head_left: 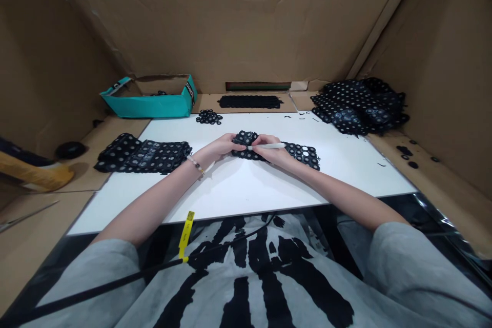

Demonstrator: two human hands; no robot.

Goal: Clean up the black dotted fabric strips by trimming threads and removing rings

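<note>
A black sheet [301,152] covered in rows of small round rings lies across the middle of the white board, its left part raised or folded up between my hands. My left hand [226,146] pinches that left part with thumb and fingers. A slim white pen-like tool [277,145] is gripped in my right hand [268,150], its tip pointing left at the sheet beside my left thumb. What the tip touches is too small to make out. Left of my left wrist lies a stack of similar dotted black sheets [154,156].
A teal open box [154,106] stands at the back left, near a pile of loose black rings [209,117]. A black strip [249,101] lies at the back. More dotted sheets [357,105] heap at the right. A metal blade [31,215] and yellow container [36,170] sit left. Cardboard walls [230,20] enclose the board.
</note>
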